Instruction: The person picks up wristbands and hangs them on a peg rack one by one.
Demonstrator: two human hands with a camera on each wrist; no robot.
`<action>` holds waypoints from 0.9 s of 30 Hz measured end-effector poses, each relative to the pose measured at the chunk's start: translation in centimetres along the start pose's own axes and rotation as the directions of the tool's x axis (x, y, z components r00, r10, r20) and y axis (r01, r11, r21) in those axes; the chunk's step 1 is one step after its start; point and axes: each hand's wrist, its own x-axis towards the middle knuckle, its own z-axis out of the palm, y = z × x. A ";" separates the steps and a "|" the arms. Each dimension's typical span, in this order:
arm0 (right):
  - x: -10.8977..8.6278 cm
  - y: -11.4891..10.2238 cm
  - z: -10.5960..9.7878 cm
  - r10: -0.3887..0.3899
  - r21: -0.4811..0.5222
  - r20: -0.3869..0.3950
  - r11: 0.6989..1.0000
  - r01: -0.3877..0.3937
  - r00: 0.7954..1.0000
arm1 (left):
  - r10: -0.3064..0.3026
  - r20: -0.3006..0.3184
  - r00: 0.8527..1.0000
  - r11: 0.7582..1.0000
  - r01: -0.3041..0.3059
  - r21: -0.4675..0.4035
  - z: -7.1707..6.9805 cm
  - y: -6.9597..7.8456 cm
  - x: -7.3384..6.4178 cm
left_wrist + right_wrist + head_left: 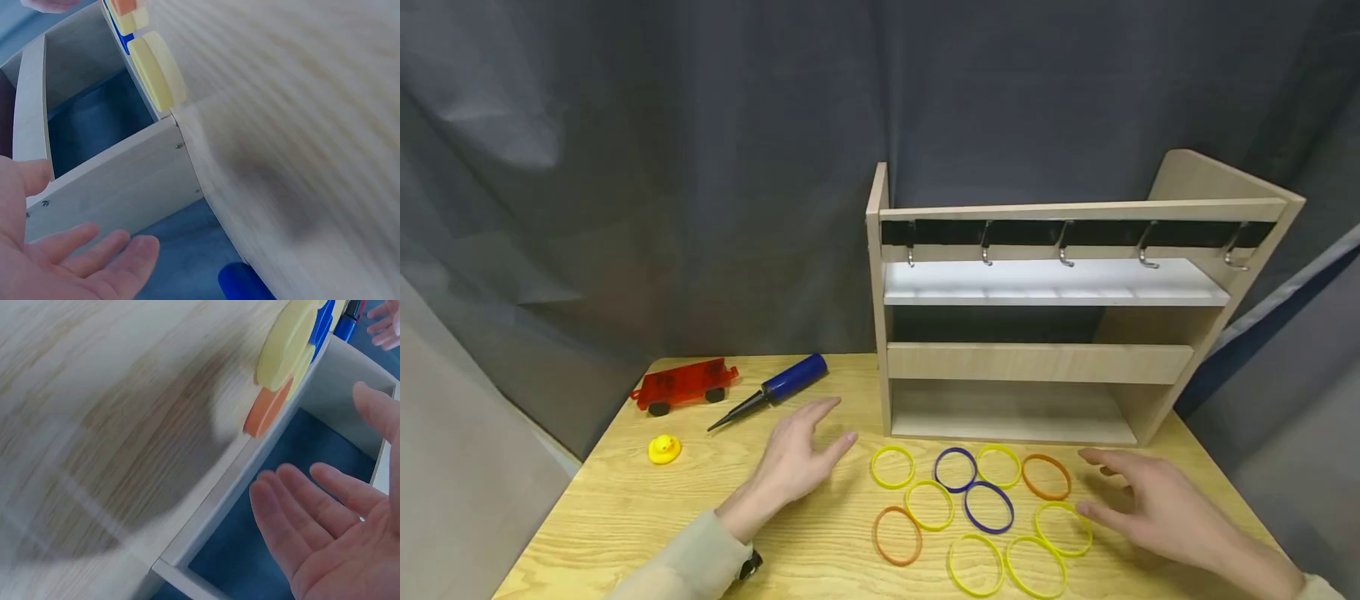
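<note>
My left hand (793,454) hovers over the table with fingers spread, holding nothing, between a blue balloon pump (793,379) with a black pointed nozzle and a yellow ring (891,487). On the right side, my right hand (1157,504) is held over the table, palm inward and fingers extended, also holding nothing. Its thumb tip is right by another yellow ring (1072,554), and its fingertips are near an orange ring (1048,497). More rings lie flat between the hands: yellow ones, a second orange ring (898,563) and purple-blue ones, such as the purple ring (953,450).
Behind the rings stands a wooden rack (1037,362) with a white shelf (1052,279) and a row of metal hooks (1064,260). At the left lie a red toy wagon (681,383) and a yellow rubber duck (664,450). Dark curtains (760,167) hang behind the table.
</note>
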 end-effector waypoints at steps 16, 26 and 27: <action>1.2 0.3 1.7 -0.021 0.199 0.175 0.980 -0.014 0.984 | -0.047 -0.019 0.999 0.898 0.034 -0.439 2.8 1.6 4.3; 1.7 0.1 1.9 0.059 0.178 0.242 0.979 -0.104 0.968 | -0.128 -0.037 0.991 0.869 0.094 -0.486 4.0 2.1 5.6; 1.7 0.1 1.9 0.067 0.176 0.246 0.978 -0.112 0.967 | -0.134 -0.040 0.990 0.866 0.098 -0.490 4.0 2.1 5.7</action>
